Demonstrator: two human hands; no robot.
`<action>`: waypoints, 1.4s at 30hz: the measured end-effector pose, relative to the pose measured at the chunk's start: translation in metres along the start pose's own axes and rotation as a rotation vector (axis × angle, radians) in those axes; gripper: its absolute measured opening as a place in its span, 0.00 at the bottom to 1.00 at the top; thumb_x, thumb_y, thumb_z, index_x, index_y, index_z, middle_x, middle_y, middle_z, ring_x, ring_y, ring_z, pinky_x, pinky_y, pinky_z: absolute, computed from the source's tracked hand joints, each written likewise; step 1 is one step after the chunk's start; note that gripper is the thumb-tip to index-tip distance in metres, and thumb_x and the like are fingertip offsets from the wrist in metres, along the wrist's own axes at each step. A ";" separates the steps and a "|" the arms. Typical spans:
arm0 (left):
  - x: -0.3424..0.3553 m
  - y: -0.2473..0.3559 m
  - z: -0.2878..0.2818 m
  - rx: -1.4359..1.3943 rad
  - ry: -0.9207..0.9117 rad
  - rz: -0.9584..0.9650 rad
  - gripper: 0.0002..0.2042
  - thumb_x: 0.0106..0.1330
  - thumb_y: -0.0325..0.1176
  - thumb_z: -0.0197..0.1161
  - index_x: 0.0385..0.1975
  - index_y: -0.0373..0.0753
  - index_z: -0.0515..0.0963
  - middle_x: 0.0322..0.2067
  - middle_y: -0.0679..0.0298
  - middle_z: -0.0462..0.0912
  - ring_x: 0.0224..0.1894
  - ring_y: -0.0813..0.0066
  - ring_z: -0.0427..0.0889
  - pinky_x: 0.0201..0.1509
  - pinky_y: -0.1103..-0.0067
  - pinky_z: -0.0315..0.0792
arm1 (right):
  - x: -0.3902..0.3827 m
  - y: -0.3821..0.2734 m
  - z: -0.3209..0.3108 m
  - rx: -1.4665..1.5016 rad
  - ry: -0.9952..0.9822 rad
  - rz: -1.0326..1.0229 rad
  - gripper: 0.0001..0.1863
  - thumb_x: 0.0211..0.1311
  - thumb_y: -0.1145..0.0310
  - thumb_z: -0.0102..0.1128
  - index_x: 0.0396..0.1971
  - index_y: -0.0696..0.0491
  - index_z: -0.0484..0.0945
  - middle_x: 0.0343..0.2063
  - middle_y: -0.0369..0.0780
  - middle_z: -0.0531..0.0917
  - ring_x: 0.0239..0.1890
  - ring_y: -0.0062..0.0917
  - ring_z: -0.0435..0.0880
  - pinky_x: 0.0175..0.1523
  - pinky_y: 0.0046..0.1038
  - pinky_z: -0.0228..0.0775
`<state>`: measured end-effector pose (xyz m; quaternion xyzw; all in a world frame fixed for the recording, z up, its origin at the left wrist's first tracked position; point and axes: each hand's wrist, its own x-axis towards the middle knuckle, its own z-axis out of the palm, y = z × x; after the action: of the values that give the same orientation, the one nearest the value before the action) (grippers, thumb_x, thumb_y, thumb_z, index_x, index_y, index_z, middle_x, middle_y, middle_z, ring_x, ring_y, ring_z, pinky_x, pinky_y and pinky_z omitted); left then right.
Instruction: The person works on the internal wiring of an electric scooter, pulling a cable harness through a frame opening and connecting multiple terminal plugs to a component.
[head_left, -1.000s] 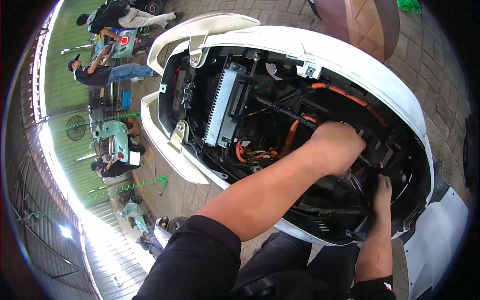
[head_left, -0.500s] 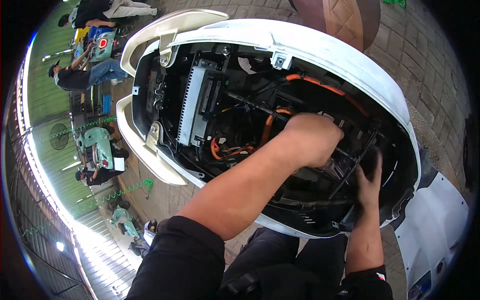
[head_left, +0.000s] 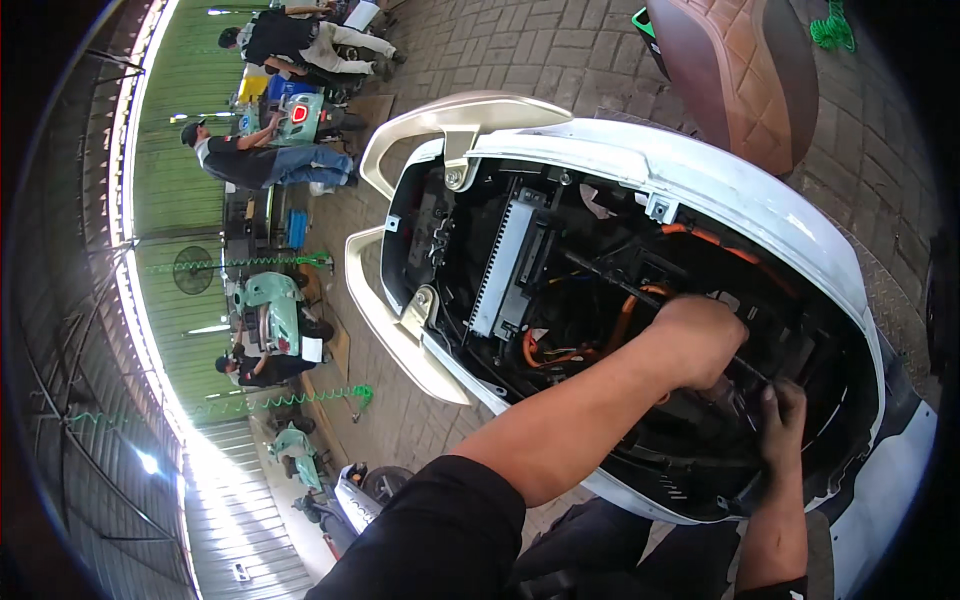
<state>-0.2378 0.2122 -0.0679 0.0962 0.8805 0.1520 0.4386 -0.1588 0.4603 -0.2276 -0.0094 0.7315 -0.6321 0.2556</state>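
A white scooter body (head_left: pixel 740 200) lies open before me, its dark inside showing wiring and fittings. My left hand (head_left: pixel 702 340) is closed in a fist around the dark shaft of a T-handle wrench (head_left: pixel 610 275), which slants across the cavity. At the shaft's near right end, my right hand (head_left: pixel 785 418) has its fingers curled at the handle, partly blurred. The crossbar hardly shows there. Orange cables (head_left: pixel 625 312) run beside and beneath the shaft. A finned silver unit (head_left: pixel 502 268) sits left of my hands. What the wrench's far tip meets is too dark to tell.
Cream grab rails (head_left: pixel 400 335) stick out at the body's left end. A brown quilted seat (head_left: pixel 745 80) lies beyond it on the paving. White panels (head_left: pixel 890 500) stand at the right. Farther left, several people work among green scooters (head_left: pixel 275 310).
My right hand, spread and blurred before, has come in to the wrench handle. The left fist stays on the shaft. The whole view has shifted, so the scooter appears farther right and lower.
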 end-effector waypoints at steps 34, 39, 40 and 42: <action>0.011 0.006 0.006 0.074 -0.013 -0.005 0.14 0.55 0.41 0.66 0.38 0.43 0.84 0.34 0.53 0.84 0.41 0.53 0.84 0.47 0.64 0.77 | 0.003 -0.039 -0.022 0.282 -0.776 0.025 0.24 0.44 0.79 0.59 0.47 0.61 0.76 0.54 0.48 0.76 0.56 0.34 0.76 0.59 0.29 0.66; 0.012 0.001 0.012 0.089 -0.011 -0.046 0.13 0.54 0.41 0.66 0.37 0.43 0.85 0.33 0.53 0.84 0.41 0.54 0.84 0.47 0.63 0.77 | -0.009 -0.066 0.003 -0.017 -0.100 -0.218 0.32 0.39 0.83 0.53 0.53 0.56 0.76 0.54 0.52 0.74 0.57 0.42 0.74 0.62 0.32 0.64; 0.012 0.002 0.010 0.086 -0.009 -0.045 0.13 0.54 0.41 0.66 0.37 0.43 0.85 0.33 0.53 0.84 0.41 0.54 0.84 0.47 0.63 0.77 | -0.002 -0.077 0.000 -0.400 -0.131 -0.335 0.35 0.39 0.84 0.53 0.56 0.54 0.75 0.54 0.54 0.73 0.57 0.45 0.74 0.63 0.34 0.63; 0.009 0.002 0.006 0.069 -0.016 -0.020 0.13 0.53 0.40 0.66 0.37 0.43 0.85 0.33 0.53 0.84 0.41 0.54 0.84 0.47 0.64 0.77 | -0.001 -0.084 0.008 -0.460 -0.090 -0.370 0.40 0.37 0.85 0.51 0.60 0.52 0.73 0.56 0.56 0.68 0.58 0.50 0.72 0.65 0.37 0.62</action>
<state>-0.2385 0.2178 -0.0776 0.1035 0.8826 0.1165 0.4434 -0.1811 0.4365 -0.1494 -0.2281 0.8293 -0.4846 0.1595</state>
